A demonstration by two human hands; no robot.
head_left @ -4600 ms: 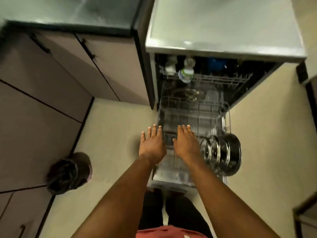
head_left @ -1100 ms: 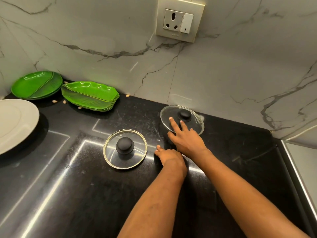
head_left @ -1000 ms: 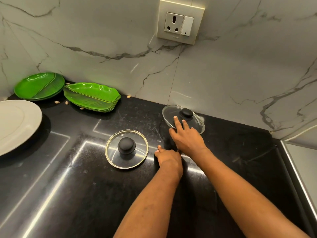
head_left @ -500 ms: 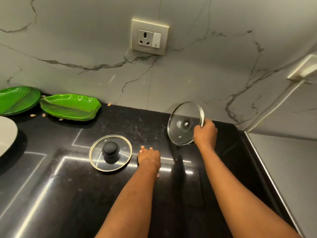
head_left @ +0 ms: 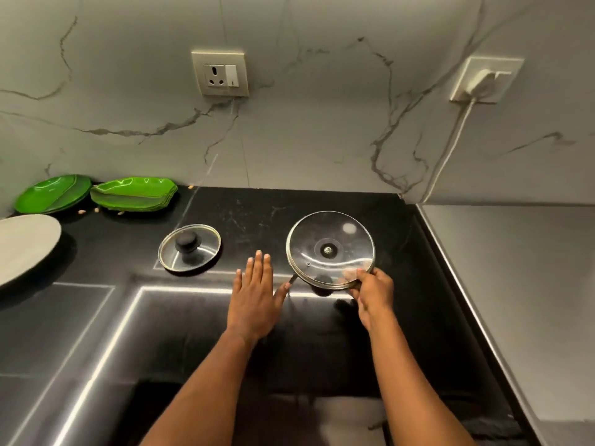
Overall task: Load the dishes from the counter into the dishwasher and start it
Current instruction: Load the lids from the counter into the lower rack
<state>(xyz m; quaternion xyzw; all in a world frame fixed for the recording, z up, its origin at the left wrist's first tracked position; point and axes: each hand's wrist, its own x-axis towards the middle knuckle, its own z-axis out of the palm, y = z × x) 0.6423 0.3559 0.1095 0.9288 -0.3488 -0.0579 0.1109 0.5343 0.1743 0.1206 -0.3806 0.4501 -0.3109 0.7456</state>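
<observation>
- Your right grip (head_left: 373, 294) is clamped on the near rim of the glass lid (head_left: 330, 249), with the thumb on top and the fingers curled beneath.
- The lid is held over the right part of the black desk (head_left: 193, 333), and its underside, with the centre screw, faces you.
- Your left grip (head_left: 256, 300) is spread, with the fingers straight, the palm down and nothing in it. It sits just left of the lid, with the thumb tip near the rim. You cannot tell whether it touches the desk.
- A second glass lid (head_left: 189, 247) lies flat on the desk with its black knob up, to the left of your left grip and apart from it.
- Two green plates (head_left: 135, 194) sit by the marble wall at the far left, and a white plate (head_left: 25, 246) lies at the left edge.
- A wall socket (head_left: 220, 74) is above, and a white plug (head_left: 483, 82) with its cord is to the right.
</observation>
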